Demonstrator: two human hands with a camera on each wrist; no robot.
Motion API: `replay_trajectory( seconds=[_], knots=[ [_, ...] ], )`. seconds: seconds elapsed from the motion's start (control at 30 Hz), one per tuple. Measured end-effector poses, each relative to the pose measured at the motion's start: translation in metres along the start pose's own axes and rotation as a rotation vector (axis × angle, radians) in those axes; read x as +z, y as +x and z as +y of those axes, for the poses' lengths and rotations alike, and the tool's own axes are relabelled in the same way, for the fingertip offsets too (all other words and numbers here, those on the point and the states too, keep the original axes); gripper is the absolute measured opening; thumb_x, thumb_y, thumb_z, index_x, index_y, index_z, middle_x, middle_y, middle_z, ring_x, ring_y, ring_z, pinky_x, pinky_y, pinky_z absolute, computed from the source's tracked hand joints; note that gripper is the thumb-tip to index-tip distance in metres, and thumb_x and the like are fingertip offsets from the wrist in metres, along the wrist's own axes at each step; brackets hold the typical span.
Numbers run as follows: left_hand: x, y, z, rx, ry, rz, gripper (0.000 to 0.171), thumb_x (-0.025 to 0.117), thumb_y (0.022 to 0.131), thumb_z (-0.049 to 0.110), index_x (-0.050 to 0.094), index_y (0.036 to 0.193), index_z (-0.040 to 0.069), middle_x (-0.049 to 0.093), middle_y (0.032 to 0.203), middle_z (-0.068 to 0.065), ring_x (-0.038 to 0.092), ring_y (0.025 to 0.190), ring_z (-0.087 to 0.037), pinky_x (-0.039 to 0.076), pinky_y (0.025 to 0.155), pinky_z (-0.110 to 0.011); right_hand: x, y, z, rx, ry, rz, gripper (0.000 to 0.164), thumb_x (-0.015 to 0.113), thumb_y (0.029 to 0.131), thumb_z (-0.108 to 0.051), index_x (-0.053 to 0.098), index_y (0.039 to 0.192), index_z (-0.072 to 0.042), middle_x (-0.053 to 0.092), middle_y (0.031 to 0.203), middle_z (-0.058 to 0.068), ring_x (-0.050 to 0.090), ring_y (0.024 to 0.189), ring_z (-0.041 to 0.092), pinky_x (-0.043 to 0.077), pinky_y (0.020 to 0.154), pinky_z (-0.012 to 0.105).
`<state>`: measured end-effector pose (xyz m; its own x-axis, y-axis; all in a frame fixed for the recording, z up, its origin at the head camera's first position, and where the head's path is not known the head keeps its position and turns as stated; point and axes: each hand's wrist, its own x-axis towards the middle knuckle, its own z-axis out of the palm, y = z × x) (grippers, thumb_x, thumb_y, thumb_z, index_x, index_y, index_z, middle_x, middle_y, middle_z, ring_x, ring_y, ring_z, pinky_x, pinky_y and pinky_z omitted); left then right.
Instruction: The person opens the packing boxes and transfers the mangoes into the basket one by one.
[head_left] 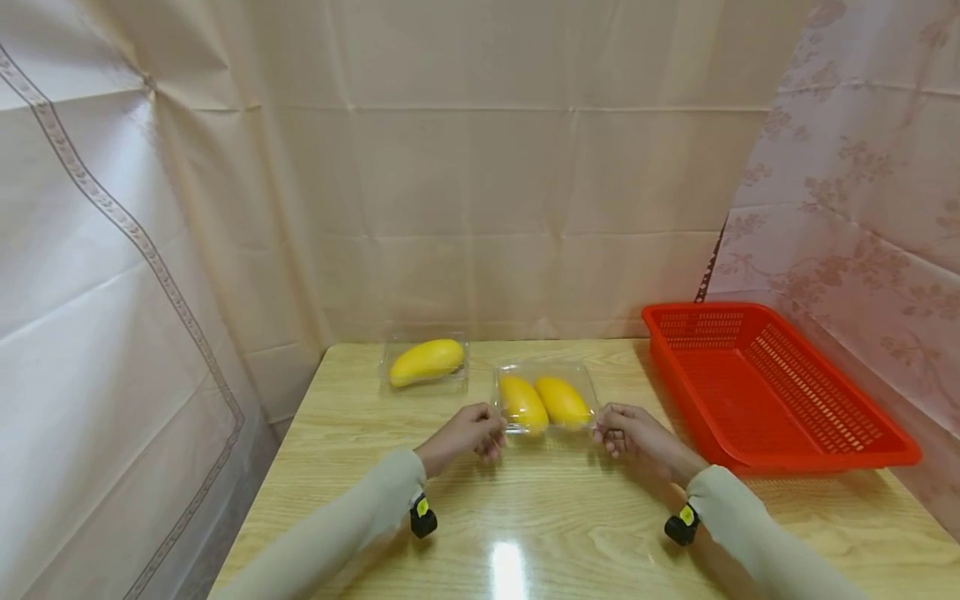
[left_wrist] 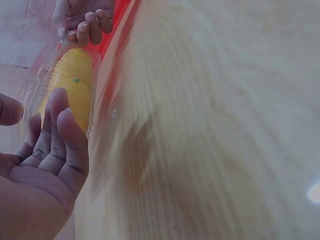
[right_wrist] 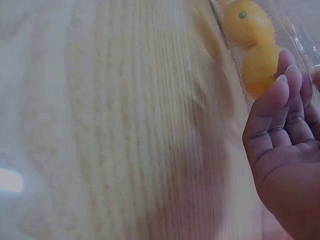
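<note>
A clear plastic box [head_left: 546,364] holds two yellow mangoes, a left one [head_left: 522,403] and a right one [head_left: 562,402], lying side by side. My left hand [head_left: 467,435] pinches the box's near left corner between thumb and fingers. At the near right corner my right hand [head_left: 636,433] grips the rim in the same way. In the left wrist view, the left hand [left_wrist: 47,165] has its fingers bent under the box edge. The right wrist view shows the right hand [right_wrist: 287,145] with fingertips against the box; its thumb is largely hidden there.
Back left on the wooden table [head_left: 360,467] sits another clear box [head_left: 387,354] with one longer yellow mango [head_left: 426,362] in it. A large red plastic basket [head_left: 750,400] stands at the right, close to the right forearm. Cloth curtains [head_left: 480,183] hang behind the table.
</note>
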<state>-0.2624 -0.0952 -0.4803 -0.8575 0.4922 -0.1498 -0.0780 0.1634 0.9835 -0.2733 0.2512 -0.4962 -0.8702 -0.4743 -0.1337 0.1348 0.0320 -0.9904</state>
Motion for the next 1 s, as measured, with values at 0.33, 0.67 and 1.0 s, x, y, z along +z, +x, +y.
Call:
replay_trajectory(
  seconds=[0.33, 0.67, 1.0],
  knots=[
    [0.0, -0.034, -0.01, -0.016, 0.011, -0.071, 0.023, 0.057, 0.108, 0.023, 0.059, 0.107, 0.0, 0.067, 0.096, -0.021, 0.064, 0.07, -0.019, 0.054, 0.065, -0.029, 0.01, -0.021, 0.002, -0.011, -0.084, -0.175, 0.029, 0.055, 0.108, -0.022, 0.06, 0.104, 0.006, 0.067, 0.092, 0.008, 0.057, 0.073, 0.013, 0.051, 0.064, 0.025],
    [0.001, -0.059, -0.013, -0.016, -0.009, -0.08, 0.022, 0.058, 0.107, 0.02, 0.059, 0.104, -0.001, 0.067, 0.095, -0.022, 0.064, 0.068, -0.019, 0.054, 0.064, -0.028, 0.023, -0.03, 0.001, -0.012, -0.111, -0.241, 0.021, 0.055, 0.108, -0.019, 0.063, 0.101, 0.0, 0.07, 0.092, 0.006, 0.056, 0.074, 0.012, 0.05, 0.065, 0.026],
    [0.004, -0.08, -0.01, -0.021, -0.006, -0.097, 0.022, 0.06, 0.106, 0.022, 0.058, 0.104, 0.001, 0.067, 0.094, -0.019, 0.063, 0.069, -0.018, 0.053, 0.063, -0.027, 0.033, -0.041, 0.006, -0.04, -0.129, -0.286, 0.025, 0.054, 0.108, -0.016, 0.059, 0.102, 0.007, 0.071, 0.09, 0.006, 0.056, 0.072, 0.01, 0.048, 0.065, 0.024]
  ],
)
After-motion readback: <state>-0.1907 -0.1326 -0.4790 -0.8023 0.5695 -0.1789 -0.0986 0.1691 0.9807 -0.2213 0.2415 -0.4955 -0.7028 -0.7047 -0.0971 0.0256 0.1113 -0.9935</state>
